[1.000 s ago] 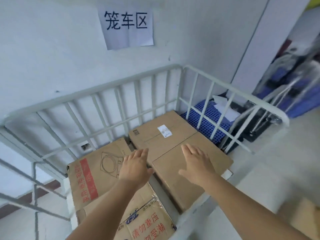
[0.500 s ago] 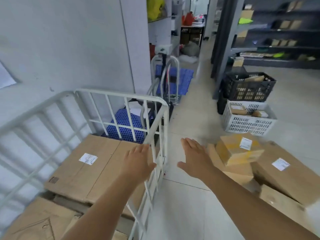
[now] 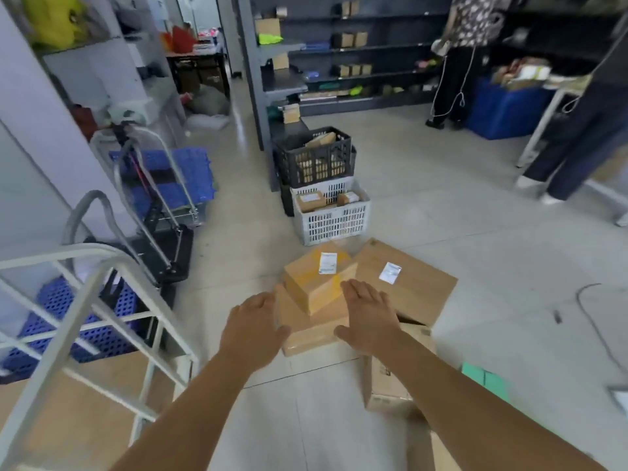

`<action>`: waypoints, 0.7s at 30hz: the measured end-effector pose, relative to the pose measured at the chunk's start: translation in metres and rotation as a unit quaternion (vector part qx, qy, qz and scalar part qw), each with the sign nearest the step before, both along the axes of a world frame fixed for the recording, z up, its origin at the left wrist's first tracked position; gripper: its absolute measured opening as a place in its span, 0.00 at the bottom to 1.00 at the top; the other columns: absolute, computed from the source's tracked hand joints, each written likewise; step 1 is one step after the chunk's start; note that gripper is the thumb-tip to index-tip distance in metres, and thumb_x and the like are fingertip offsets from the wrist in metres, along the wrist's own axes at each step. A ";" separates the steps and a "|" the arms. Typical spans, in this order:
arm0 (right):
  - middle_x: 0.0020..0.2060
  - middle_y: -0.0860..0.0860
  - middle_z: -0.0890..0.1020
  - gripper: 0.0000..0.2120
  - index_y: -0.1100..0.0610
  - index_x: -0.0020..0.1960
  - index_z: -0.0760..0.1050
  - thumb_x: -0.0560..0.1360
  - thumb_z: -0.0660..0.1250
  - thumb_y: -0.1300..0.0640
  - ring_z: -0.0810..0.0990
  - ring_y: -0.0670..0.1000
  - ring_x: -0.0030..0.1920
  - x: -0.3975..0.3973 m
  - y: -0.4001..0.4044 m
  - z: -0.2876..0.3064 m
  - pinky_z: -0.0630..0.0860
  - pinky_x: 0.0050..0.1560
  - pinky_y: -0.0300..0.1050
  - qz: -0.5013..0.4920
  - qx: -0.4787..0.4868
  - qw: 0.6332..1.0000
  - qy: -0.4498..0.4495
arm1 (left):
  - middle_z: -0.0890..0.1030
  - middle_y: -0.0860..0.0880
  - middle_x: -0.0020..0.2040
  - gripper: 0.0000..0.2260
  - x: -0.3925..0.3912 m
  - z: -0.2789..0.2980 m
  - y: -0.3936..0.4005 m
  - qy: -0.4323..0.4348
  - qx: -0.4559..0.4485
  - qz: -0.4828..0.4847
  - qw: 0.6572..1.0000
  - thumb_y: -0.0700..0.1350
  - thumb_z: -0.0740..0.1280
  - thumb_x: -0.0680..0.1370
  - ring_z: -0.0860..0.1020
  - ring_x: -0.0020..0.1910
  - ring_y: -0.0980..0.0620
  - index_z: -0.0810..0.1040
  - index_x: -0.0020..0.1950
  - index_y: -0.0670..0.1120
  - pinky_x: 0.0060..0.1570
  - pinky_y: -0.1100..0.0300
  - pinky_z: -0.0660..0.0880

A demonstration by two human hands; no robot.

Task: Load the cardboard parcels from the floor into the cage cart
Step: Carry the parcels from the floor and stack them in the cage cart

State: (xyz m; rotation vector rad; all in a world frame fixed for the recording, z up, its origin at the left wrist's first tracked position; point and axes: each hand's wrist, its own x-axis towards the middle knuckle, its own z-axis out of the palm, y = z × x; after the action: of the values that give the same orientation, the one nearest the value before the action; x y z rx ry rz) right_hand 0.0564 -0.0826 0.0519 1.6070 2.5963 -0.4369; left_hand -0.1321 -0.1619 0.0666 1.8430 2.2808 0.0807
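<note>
While pale floor tiles (image 3: 475, 212) lie bare to the right and ahead, the left is hemmed by the white rail of the cage cart (image 3: 85, 300), with flat cardboard showing inside it. Dark shelving (image 3: 356, 52) lines the far wall. Beyond the cart stand folded hand trolleys (image 3: 156, 185); a black crate (image 3: 314, 158) sits above a white crate (image 3: 334, 215) straight ahead. Cardboard parcels lie heaped on the floor: a large flat parcel (image 3: 418, 287) at the right, its long axis running away rightward, and a small yellow-taped parcel (image 3: 317, 282) stacked on another, one corner towards the camera. Both hands reach over this stack, fingers extended, holding nothing: left hand (image 3: 253, 329), right hand (image 3: 368, 316).
</note>
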 end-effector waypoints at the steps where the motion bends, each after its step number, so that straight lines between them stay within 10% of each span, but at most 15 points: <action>1: 0.78 0.50 0.52 0.40 0.54 0.80 0.47 0.76 0.65 0.44 0.49 0.53 0.78 0.015 0.008 -0.001 0.50 0.76 0.53 -0.017 0.000 1.000 0.004 | 0.62 0.49 0.76 0.32 0.012 -0.001 0.014 0.002 -0.002 -0.012 1.000 0.57 0.60 0.80 0.61 0.75 0.51 0.54 0.79 0.45 0.72 0.57 0.58; 21: 0.78 0.49 0.54 0.41 0.54 0.80 0.47 0.76 0.66 0.44 0.51 0.53 0.78 0.100 0.168 -0.035 0.50 0.76 0.52 -0.261 -0.024 0.965 -0.023 | 0.62 0.48 0.76 0.31 0.077 -0.036 0.274 -0.017 -0.044 -0.224 0.973 0.56 0.60 0.80 0.62 0.74 0.48 0.54 0.79 0.46 0.71 0.56 0.61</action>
State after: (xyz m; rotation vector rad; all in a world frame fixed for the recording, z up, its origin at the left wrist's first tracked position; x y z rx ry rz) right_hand 0.1564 0.0853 0.0167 2.2453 2.0812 -0.4718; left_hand -0.0549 0.1124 0.0305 2.2328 1.7600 -0.0581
